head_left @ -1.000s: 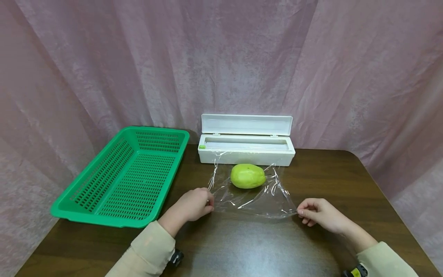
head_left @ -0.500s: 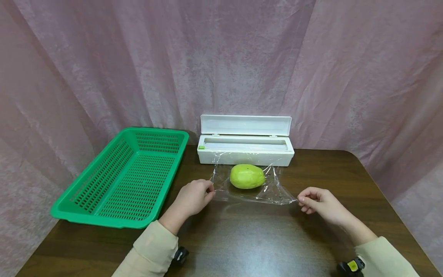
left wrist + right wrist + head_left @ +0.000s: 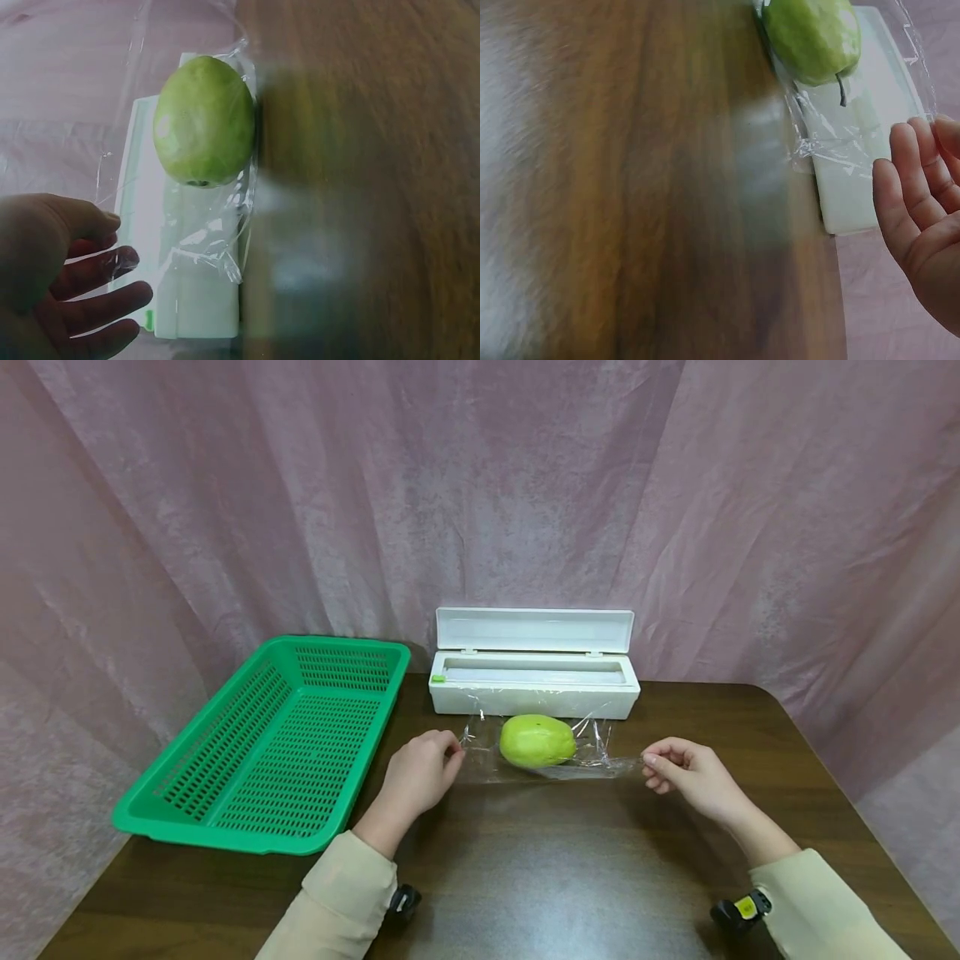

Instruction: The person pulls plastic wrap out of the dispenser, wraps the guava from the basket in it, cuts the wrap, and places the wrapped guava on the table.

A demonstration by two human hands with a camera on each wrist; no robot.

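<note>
A yellow-green oval fruit point(image 3: 536, 741) lies on a sheet of clear cling film point(image 3: 618, 767) in the middle of the table. A short stem on the fruit point(image 3: 814, 37) shows in the right wrist view. At the film's near left corner, my left hand point(image 3: 423, 768) pinches the edge between thumb and index finger. My right hand point(image 3: 693, 779) pinches the right corner likewise. Between the hands, the near edge is raised in front of the fruit. In the left wrist view, my left hand's point(image 3: 64, 262) other fingers are spread loosely below the pinch.
Right behind the fruit stands a white cling film dispenser point(image 3: 534, 702) with its lid point(image 3: 535, 630) raised. On the left sits a green perforated plastic basket point(image 3: 315, 727). A pink curtain point(image 3: 525, 485) hangs behind the brown wooden table point(image 3: 555, 868).
Both hands have moved away from the person and toward the fruit, bringing the film's near edge up and closer to it. The fruit, dispenser and basket have stayed in place.
</note>
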